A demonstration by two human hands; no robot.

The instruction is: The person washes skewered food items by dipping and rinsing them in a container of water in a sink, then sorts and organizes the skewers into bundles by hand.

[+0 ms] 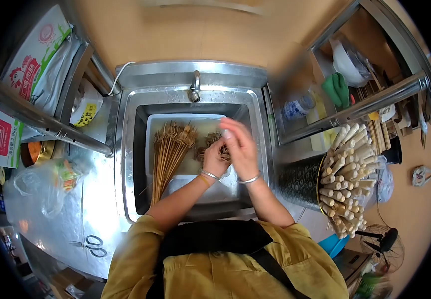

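My left hand is closed around a small brown bundle, whose details are partly hidden by the fingers. Just to its right, my right hand is raised with its fingers stretched out, slightly blurred, partly covering the bundle. Both hands are over a white tub in the steel sink. Many thin brown skewers with curled tips lean in the tub at the left, their lower ends over its near edge. More brown material lies behind my left hand.
A faucet stands behind the sink. Scissors and a plastic bag rest on the left counter. A dark container packed with pale sticks is at the right. Metal shelf rails flank both sides.
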